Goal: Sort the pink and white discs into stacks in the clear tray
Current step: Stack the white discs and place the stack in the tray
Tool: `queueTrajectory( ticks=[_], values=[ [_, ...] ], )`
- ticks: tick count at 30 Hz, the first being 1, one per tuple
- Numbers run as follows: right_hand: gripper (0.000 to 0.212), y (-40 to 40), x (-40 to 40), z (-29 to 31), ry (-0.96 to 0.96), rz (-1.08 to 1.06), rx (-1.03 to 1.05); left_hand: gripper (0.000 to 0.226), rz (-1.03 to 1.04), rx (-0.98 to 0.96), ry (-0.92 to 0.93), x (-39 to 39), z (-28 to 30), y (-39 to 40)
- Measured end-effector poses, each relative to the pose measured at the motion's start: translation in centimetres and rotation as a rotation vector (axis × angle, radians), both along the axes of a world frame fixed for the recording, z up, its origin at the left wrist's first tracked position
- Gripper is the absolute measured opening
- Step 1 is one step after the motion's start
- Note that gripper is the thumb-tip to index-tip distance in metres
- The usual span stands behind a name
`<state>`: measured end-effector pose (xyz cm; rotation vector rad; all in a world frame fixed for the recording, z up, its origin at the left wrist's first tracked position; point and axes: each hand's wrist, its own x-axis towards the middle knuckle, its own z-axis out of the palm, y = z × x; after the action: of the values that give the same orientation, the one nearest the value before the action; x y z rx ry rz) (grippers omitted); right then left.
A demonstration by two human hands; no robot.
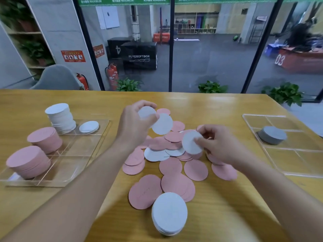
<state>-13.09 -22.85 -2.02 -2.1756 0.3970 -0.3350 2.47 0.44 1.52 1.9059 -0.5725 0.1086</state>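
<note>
We see the left hand [136, 123] raised above the worktop [227, 109], its fingers curled around 2 white discs [157, 119] that fan apart. The right hand [216, 142] pinches 1 white disc [191, 143] by its edge, just above the loose pile of pink and white discs [171, 165] spread across the middle of the worktop. Nearer us, a short stack of white discs [169, 213] sits at the pile's edge. At left, the clear tray [97, 137] holds 2 pink stacks [36, 151], a tall white stack [60, 117] and a low white stack [89, 126] in separate compartments. At right, a second clear tray [288, 154] holds a grey stack [272, 135].
</note>
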Motion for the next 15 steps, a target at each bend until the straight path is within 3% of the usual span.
queueTrajectory(
  ticks=[3, 6, 10, 15],
  values=[
    [0.019, 0.6, -1.7, -1.3, -0.008, -0.042, 0.031, 0.016, -0.11, -0.134, 0.156, -2.2, -1.3, -0.3],
    [0.025, 0.7, -2.9, -1.4, 0.001, -0.053, 0.008, 0.02, -0.157, -0.05, 0.257, -2.8, -4.0, -1.0],
    [0.028, 0.1, -3.5, -1.2, 0.001, -0.038, 0.046, 0.021, -0.163, 0.12, 0.086, -2.3, -5.8, -1.3],
    [0.029, -0.5, -3.4, -1.2, -0.035, -0.048, 0.274, 0.03, -0.212, 0.225, 0.038, -2.0, -5.8, -0.4]
  ],
)
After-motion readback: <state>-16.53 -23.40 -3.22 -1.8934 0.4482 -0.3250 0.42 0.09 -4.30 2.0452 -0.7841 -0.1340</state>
